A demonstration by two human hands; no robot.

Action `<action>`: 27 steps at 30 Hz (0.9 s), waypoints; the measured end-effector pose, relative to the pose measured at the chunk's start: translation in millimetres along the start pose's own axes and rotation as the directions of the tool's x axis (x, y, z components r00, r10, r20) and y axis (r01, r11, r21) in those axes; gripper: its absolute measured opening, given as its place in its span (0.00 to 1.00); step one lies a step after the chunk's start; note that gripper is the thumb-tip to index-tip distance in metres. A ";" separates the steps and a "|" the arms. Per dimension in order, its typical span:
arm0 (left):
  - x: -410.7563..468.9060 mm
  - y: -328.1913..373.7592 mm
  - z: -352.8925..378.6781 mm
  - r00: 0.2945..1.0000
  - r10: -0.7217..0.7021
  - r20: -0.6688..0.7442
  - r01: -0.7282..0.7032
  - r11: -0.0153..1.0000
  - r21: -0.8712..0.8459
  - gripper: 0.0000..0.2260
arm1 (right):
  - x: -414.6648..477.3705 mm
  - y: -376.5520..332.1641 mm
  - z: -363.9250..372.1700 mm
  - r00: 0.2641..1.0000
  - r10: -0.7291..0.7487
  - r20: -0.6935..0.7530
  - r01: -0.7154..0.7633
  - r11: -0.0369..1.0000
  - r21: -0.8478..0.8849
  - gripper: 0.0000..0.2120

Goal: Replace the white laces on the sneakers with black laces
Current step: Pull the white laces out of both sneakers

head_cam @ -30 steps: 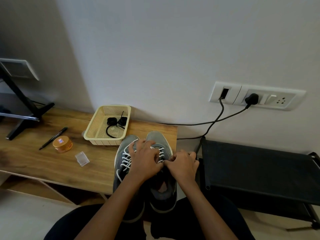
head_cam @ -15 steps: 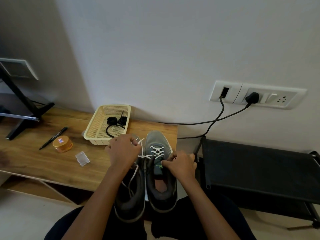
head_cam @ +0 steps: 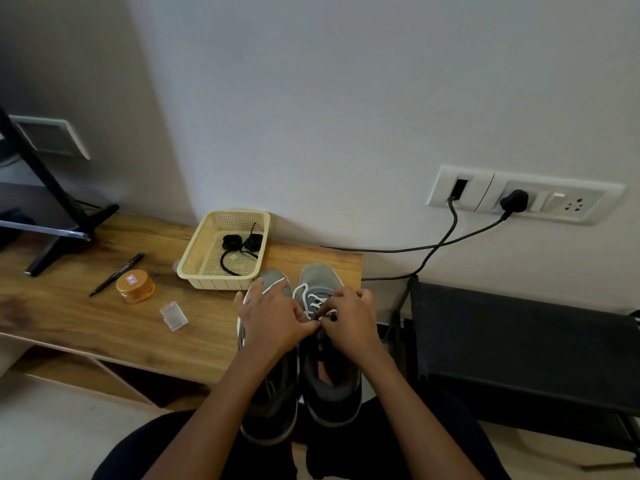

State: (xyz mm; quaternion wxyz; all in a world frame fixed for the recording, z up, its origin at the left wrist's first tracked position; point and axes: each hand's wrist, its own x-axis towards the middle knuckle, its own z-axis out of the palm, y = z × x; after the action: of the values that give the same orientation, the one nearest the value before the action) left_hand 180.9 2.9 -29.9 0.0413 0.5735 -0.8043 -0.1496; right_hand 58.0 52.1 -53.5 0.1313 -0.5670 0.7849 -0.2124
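Two grey sneakers stand side by side at the wooden table's near right corner, heels toward me: the left sneaker (head_cam: 273,400) and the right sneaker (head_cam: 320,278). White laces (head_cam: 309,299) still cross the right sneaker's eyelets. My left hand (head_cam: 272,320) and my right hand (head_cam: 351,317) meet over its tongue, and both pinch the white lace there. A loose white lace end (head_cam: 273,285) lies over the left sneaker's toe. Coiled black laces (head_cam: 239,245) sit in a cream basket (head_cam: 194,263) behind the shoes.
On the wooden table (head_cam: 86,323) lie a black pen (head_cam: 116,274), an orange round tin (head_cam: 135,286) and a small clear plastic box (head_cam: 174,316). A monitor stand (head_cam: 62,220) is at the far left. A black rack (head_cam: 526,344) stands to the right, with cables (head_cam: 446,242) plugged into wall sockets.
My left hand pulled left with a lace end half a second ago, then came back to the middle. Both hands now meet over the right sneaker's laces.
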 end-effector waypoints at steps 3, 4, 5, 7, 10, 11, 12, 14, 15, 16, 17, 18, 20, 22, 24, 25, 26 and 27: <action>0.2 -0.1 -0.8 1.000 -0.024 -0.013 0.023 0.999 -0.042 0.09 | -0.5 -3.8 3.8 0.998 -0.052 -0.040 0.049 0.997 -0.065 0.09; 0.6 -0.4 0.1 0.999 -0.031 -0.018 0.030 0.998 -0.046 0.09 | -0.5 -4.1 4.6 0.996 -0.059 -0.065 0.054 0.995 -0.078 0.08; 0.8 -0.2 1.1 0.999 -0.037 -0.024 0.036 0.999 -0.039 0.09 | -0.4 -4.3 5.1 0.995 -0.058 -0.087 0.050 0.995 -0.086 0.06; 1.2 -0.2 2.7 0.998 -0.050 -0.028 0.049 0.999 -0.024 0.10 | 0.3 -4.1 4.6 0.991 -0.020 -0.132 0.013 0.999 -0.051 0.05; 1.6 0.0 2.2 0.998 -0.067 -0.020 0.067 0.998 -0.009 0.11 | 4.7 1.6 -0.5 0.961 0.173 -0.217 -0.150 0.982 0.118 0.04; 1.3 0.0 1.6 0.997 -0.069 -0.020 0.069 0.998 -0.009 0.10 | 7.5 5.7 -1.0 0.933 0.275 -0.231 -0.229 0.951 0.210 0.03; 1.3 -0.2 1.3 0.997 -0.072 -0.020 0.072 0.997 -0.015 0.10 | 9.8 9.3 -2.6 0.900 0.375 -0.223 -0.297 0.901 0.317 0.03; 0.9 -0.3 1.1 0.997 -0.075 -0.018 0.075 0.997 -0.034 0.11 | 13.2 16.1 -3.0 0.848 0.507 -0.153 -0.358 0.762 0.540 0.09; 1.0 -0.4 1.6 0.997 -0.073 -0.015 0.072 0.997 -0.041 0.11 | 12.4 15.4 -4.6 0.835 0.540 -0.108 -0.375 0.700 0.607 0.11; 1.2 -0.4 2.1 0.997 -0.070 -0.015 0.070 0.997 -0.043 0.10 | 10.7 13.7 -5.6 0.839 0.539 -0.078 -0.379 0.681 0.626 0.10; 1.2 -0.8 2.5 0.997 -0.071 -0.014 0.070 0.997 -0.044 0.08 | 9.1 12.1 -6.7 0.859 0.506 -0.074 -0.367 0.710 0.601 0.07; 1.3 -1.0 2.4 0.997 -0.073 -0.011 0.073 0.996 -0.047 0.08 | 7.5 9.2 -7.9 0.888 0.451 -0.090 -0.337 0.770 0.542 0.03; 1.6 -1.9 2.1 0.997 -0.073 -0.007 0.073 0.996 -0.054 0.08 | 5.2 4.9 -9.1 0.953 0.257 -0.158 -0.197 0.927 0.320 0.11; 1.4 -1.9 0.7 0.997 -0.073 -0.004 0.072 0.995 -0.074 0.11 | 1.9 -1.4 -9.1 0.987 0.053 -0.149 -0.046 0.997 0.055 0.12; 1.2 -1.7 0.4 0.997 -0.083 -0.001 0.083 0.992 -0.098 0.14 | -2.1 -6.4 -5.1 0.998 -0.057 -0.036 0.052 0.991 -0.124 0.11; 0.9 -1.9 0.3 0.996 -0.087 -0.001 0.086 0.991 -0.104 0.13 | -3.5 -7.9 -3.3 0.997 -0.082 0.001 0.081 0.982 -0.170 0.10; 0.8 -2.0 0.5 0.996 -0.089 -0.002 0.088 0.990 -0.108 0.11 | -4.3 -8.7 -2.7 0.995 -0.101 0.004 0.100 0.977 -0.191 0.10; 0.7 -2.4 1.1 0.996 -0.091 -0.001 0.091 0.990 -0.108 0.10 | -4.5 -8.9 -3.2 0.994 -0.107 -0.014 0.102 0.976 -0.192 0.09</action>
State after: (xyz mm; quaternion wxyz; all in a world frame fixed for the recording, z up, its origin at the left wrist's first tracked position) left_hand 182.5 1.7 -31.7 0.0678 0.6070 -0.7679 -0.1930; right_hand 65.5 54.6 -46.5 0.0555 -0.6147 0.7724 -0.1497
